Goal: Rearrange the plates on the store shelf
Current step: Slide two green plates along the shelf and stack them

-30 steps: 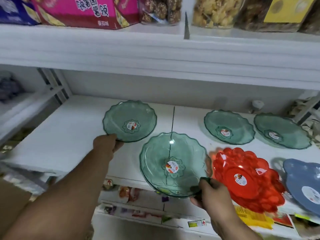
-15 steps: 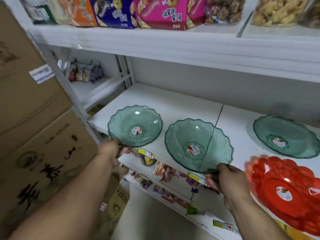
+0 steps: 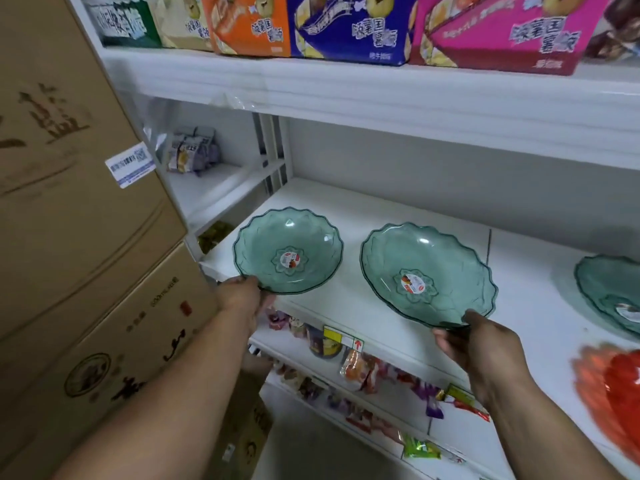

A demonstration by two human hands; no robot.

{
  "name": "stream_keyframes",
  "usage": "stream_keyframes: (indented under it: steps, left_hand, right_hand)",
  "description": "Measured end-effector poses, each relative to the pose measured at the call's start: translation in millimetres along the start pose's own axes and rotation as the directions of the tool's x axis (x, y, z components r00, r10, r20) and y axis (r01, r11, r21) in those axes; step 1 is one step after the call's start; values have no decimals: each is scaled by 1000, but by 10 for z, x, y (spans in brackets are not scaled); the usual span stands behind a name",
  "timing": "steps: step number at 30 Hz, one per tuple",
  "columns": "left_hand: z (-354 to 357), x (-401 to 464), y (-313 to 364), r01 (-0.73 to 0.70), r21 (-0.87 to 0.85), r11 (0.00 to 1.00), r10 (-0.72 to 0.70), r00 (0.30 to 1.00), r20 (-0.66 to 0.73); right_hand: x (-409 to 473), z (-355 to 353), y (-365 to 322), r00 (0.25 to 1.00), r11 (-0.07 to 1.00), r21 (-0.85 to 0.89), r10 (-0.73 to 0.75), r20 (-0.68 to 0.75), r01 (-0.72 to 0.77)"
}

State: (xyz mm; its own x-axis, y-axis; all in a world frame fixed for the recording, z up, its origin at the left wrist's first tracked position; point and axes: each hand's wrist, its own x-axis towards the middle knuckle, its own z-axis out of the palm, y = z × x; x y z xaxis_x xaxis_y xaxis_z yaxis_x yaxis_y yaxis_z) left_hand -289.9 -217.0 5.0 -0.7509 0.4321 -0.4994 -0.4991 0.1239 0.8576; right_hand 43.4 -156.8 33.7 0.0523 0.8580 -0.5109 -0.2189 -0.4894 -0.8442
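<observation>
Two green scalloped plastic plates sit near the left end of the white shelf. My left hand grips the near rim of the left green plate. My right hand pinches the near rim of the right green plate, which tilts over the shelf's front edge. A third green plate lies at the far right, cut off by the frame. A red plate shows blurred at the lower right.
Stacked cardboard boxes stand close on the left. Colourful snack boxes fill the shelf above. Packaged snacks line the shelf below. Small packets rest on a side shelf at the left.
Both hands have carried their green plates leftward along the shelf. The view has swung left, so the red plate and the far green plates have slid toward the right edge.
</observation>
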Motion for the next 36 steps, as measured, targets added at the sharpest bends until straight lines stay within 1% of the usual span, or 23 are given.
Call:
stream_keyframes:
  steps: [4, 8, 10, 15, 18, 22, 30, 34, 36]
  left_hand:
    - [54, 285, 94, 28, -15, 999, -28, 999, 21]
    - [158, 513, 144, 0, 38, 999, -1, 1000, 9]
    - [230, 584, 168, 2, 54, 999, -2, 1000, 12]
    - [479, 728, 215, -5, -23, 1000, 6, 1000, 23]
    - [602, 878, 257, 16, -34, 999, -16, 1000, 15]
    - [804, 1161, 315, 25, -46, 999, -23, 998, 57]
    - [1199, 1865, 439, 23, -69, 997, -16, 994, 106]
    - [1301, 2107, 544, 0, 4, 1000, 0, 987, 162]
    - [1344, 2211, 573, 28, 7, 1000, -29, 986, 163]
  right_hand:
    - [68, 247, -56, 1000, 1000, 28, -1, -24, 2]
    - [229, 411, -188, 1000, 1000, 16, -11, -27, 11]
    - [331, 482, -264, 1000, 1000, 13, -17, -5, 17]
    - [609, 656, -399, 998, 999, -37, -22, 58, 24]
    - [739, 798, -475, 994, 998, -61, -12, 111, 19]
    - [939, 1074, -540, 987, 998, -59, -8, 157, 17]
    - [1338, 1651, -520, 983, 993, -76, -76, 168, 90]
    - [1476, 1896, -487, 985, 986, -115, -100, 140, 117]
    - [1536, 2001, -457, 985, 985, -116, -109, 133, 124]
